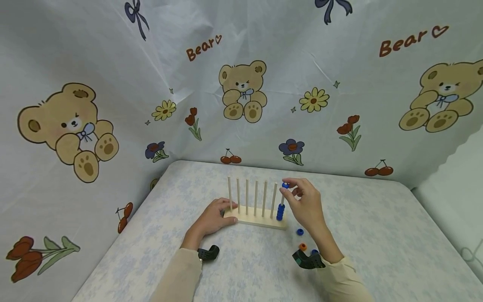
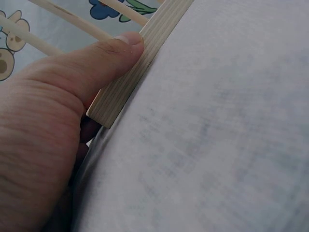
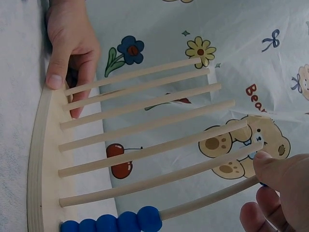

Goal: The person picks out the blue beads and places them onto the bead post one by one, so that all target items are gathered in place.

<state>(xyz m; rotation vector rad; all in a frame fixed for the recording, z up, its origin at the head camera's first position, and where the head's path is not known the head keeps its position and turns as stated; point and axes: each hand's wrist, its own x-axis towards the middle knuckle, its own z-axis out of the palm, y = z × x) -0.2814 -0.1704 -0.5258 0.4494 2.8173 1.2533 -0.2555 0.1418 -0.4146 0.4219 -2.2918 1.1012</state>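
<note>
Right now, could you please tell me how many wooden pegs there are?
7: six bare pegs along the wooden base, plus one peg at its right end holding blue beads.

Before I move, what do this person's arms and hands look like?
The left hand and right hand are ungloved. The left sleeve and right sleeve are plain, pale cream. Both wrists carry dark, curved devices; the right device shows a greenish patch, while the left device looks black.

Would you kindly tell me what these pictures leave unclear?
Right wrist: held blue bead, mostly hidden by right hand; stacked blue beads, cut by bottom edge.
Head: nearer loose blue bead, partly covered by right wrist camera.
Left wrist: left hand, its fingertips hidden behind wooden base.
</note>
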